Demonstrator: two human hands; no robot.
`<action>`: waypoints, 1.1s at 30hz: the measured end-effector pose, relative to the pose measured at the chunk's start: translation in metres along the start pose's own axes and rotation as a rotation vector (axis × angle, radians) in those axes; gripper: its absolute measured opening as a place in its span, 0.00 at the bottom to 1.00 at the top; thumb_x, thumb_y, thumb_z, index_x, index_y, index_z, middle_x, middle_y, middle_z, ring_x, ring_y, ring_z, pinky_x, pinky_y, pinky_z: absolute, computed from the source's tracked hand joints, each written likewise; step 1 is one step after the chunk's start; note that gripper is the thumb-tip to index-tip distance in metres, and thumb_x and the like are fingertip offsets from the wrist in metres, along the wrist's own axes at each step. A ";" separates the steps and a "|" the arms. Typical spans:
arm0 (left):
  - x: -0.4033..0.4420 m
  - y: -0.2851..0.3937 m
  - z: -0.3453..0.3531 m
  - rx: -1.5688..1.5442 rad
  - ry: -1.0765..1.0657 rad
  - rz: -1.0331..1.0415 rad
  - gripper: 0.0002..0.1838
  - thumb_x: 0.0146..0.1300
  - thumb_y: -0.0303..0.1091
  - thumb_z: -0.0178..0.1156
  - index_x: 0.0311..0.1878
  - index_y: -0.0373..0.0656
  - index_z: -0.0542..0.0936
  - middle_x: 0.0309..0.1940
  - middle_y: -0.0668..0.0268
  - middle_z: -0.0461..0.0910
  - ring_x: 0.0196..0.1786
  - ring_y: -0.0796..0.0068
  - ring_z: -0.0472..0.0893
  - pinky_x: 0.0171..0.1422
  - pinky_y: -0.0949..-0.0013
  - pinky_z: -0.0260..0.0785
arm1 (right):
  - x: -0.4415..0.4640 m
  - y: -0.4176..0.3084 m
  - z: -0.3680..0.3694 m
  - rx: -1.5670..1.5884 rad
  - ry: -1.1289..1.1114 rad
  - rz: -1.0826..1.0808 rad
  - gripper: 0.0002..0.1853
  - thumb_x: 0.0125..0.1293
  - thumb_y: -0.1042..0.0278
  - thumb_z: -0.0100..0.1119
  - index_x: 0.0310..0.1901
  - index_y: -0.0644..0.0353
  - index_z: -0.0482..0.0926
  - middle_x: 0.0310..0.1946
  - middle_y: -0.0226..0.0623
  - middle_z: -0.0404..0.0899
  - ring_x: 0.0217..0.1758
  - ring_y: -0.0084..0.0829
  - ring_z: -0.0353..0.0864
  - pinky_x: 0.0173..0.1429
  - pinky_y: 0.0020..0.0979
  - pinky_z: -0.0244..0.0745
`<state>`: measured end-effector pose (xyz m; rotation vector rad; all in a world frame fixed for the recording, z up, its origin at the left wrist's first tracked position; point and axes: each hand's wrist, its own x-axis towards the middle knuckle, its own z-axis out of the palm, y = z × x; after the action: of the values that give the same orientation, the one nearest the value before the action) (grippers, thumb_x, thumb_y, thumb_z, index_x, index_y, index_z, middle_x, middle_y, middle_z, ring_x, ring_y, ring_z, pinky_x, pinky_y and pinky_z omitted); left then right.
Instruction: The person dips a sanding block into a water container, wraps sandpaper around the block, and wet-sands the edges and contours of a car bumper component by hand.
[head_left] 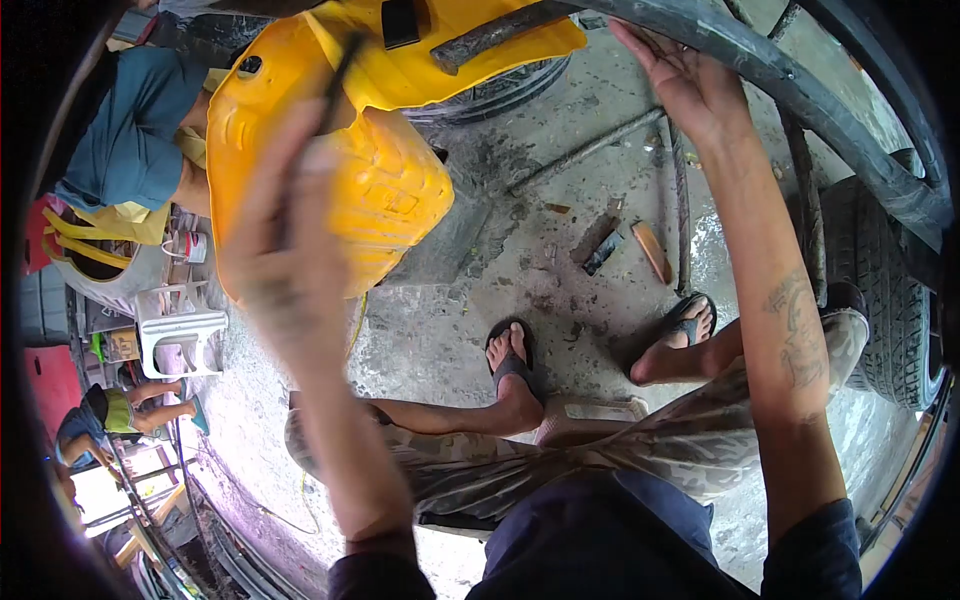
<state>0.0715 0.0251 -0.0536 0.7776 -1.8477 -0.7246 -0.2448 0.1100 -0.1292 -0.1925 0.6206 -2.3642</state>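
My left hand [285, 235] is smeared by motion in front of the yellow molded plastic panel [385, 190]. Its fingers close around a dark, thin stick-like tool [345, 75], whose exact kind is too blurred to tell. On the other side, my right hand [695, 90] is palm up against the underside of a long black curved part [760, 75], which resembles a bumper. The fingertips of that hand are partly hidden behind this part, and the hand appears to support it.
A rusty metal bar frame [590, 150] stands beyond my feet. An orange-brown block [652, 252] and a small dark piece [602, 252] lie on the concrete. Tires [890, 300] are at right. A white stool [180, 325] and a seated person [130, 130] are at left.
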 end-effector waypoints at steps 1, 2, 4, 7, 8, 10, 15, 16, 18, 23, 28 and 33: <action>0.016 0.010 -0.029 0.229 0.013 -0.011 0.17 0.73 0.38 0.64 0.61 0.46 0.86 0.26 0.73 0.82 0.18 0.95 0.64 0.20 0.82 0.48 | -0.007 -0.003 0.000 -0.022 0.018 0.048 0.14 0.73 0.71 0.61 0.56 0.65 0.76 0.58 0.47 0.81 0.62 0.43 0.82 0.70 0.45 0.78; 0.036 0.007 -0.048 0.451 0.028 0.038 0.17 0.74 0.40 0.63 0.61 0.47 0.85 0.24 0.75 0.81 0.15 0.93 0.61 0.19 0.80 0.47 | -0.014 -0.006 -0.003 -0.025 0.019 0.044 0.14 0.73 0.71 0.61 0.56 0.65 0.76 0.58 0.47 0.81 0.62 0.43 0.82 0.70 0.45 0.78; 0.082 -0.024 -0.076 0.593 -0.149 -0.054 0.17 0.72 0.40 0.63 0.58 0.43 0.86 0.22 0.73 0.79 0.15 0.90 0.63 0.19 0.78 0.50 | -0.030 -0.014 -0.009 -0.497 -0.206 0.166 0.15 0.71 0.63 0.62 0.53 0.64 0.80 0.48 0.42 0.83 0.50 0.32 0.85 0.57 0.39 0.84; 0.139 -0.108 -0.083 0.680 -0.652 -0.297 0.15 0.69 0.37 0.64 0.52 0.38 0.87 0.21 0.70 0.81 0.18 0.83 0.71 0.25 0.74 0.64 | -0.109 -0.046 0.036 -1.221 -0.255 -0.009 0.12 0.71 0.69 0.61 0.49 0.69 0.82 0.47 0.46 0.85 0.48 0.38 0.87 0.61 0.40 0.84; 0.141 -0.132 -0.077 0.657 -0.652 -0.297 0.15 0.69 0.37 0.64 0.52 0.38 0.87 0.21 0.70 0.81 0.18 0.83 0.71 0.25 0.74 0.64 | -0.132 -0.058 0.052 -1.515 -0.287 -0.151 0.10 0.70 0.73 0.62 0.48 0.70 0.82 0.46 0.47 0.86 0.48 0.40 0.88 0.63 0.40 0.83; 0.136 -0.177 -0.069 0.517 -0.915 -0.221 0.13 0.69 0.37 0.62 0.46 0.38 0.88 0.26 0.66 0.85 0.25 0.74 0.79 0.37 0.66 0.75 | -0.152 -0.086 0.043 -1.432 -0.544 -0.639 0.14 0.69 0.84 0.58 0.55 0.71 0.81 0.53 0.50 0.85 0.58 0.42 0.86 0.68 0.43 0.78; 0.140 -0.096 -0.088 0.862 -0.981 0.110 0.15 0.71 0.39 0.62 0.50 0.38 0.87 0.44 0.55 0.87 0.47 0.64 0.85 0.55 0.61 0.75 | -0.164 -0.173 0.081 -2.282 -0.823 -1.060 0.18 0.67 0.82 0.63 0.58 0.63 0.81 0.59 0.47 0.84 0.67 0.47 0.80 0.72 0.47 0.73; 0.126 -0.073 -0.105 0.991 -0.749 0.248 0.17 0.72 0.40 0.62 0.54 0.39 0.86 0.47 0.55 0.87 0.48 0.64 0.86 0.54 0.62 0.76 | -0.161 -0.169 0.081 -2.281 -0.829 -1.055 0.18 0.67 0.82 0.63 0.58 0.63 0.81 0.59 0.47 0.84 0.67 0.47 0.80 0.72 0.47 0.73; 0.101 -0.018 -0.115 0.865 -0.501 0.208 0.17 0.73 0.40 0.62 0.58 0.41 0.85 0.49 0.59 0.87 0.46 0.66 0.86 0.51 0.66 0.76 | -0.152 -0.149 0.082 -2.321 -0.808 -1.074 0.22 0.64 0.76 0.69 0.60 0.61 0.81 0.59 0.44 0.84 0.68 0.43 0.80 0.73 0.43 0.72; 0.025 0.018 -0.016 0.358 -0.283 0.226 0.16 0.72 0.36 0.65 0.58 0.41 0.86 0.43 0.63 0.87 0.32 0.81 0.77 0.38 0.72 0.72 | -0.139 -0.128 0.060 -2.374 -0.533 -1.157 0.28 0.59 0.68 0.75 0.63 0.48 0.82 0.57 0.32 0.86 0.63 0.38 0.84 0.64 0.40 0.81; 0.007 -0.002 0.126 0.018 -0.168 0.174 0.15 0.68 0.31 0.66 0.56 0.39 0.84 0.34 0.51 0.86 0.33 0.73 0.85 0.42 0.69 0.77 | -0.120 -0.120 0.071 -2.231 -0.601 -1.175 0.25 0.59 0.72 0.73 0.60 0.47 0.84 0.48 0.37 0.88 0.49 0.36 0.89 0.50 0.35 0.83; 0.017 -0.027 0.191 -0.117 -0.068 0.389 0.15 0.72 0.33 0.63 0.57 0.35 0.83 0.44 0.49 0.88 0.44 0.64 0.86 0.56 0.67 0.75 | -0.123 -0.120 0.074 -2.255 -0.571 -1.161 0.21 0.58 0.77 0.72 0.54 0.51 0.86 0.48 0.40 0.88 0.47 0.40 0.89 0.49 0.36 0.83</action>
<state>-0.1048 0.0224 -0.1332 0.3058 -1.9229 -0.6040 -0.1989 0.2401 -0.0034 -2.3713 2.8557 -0.6888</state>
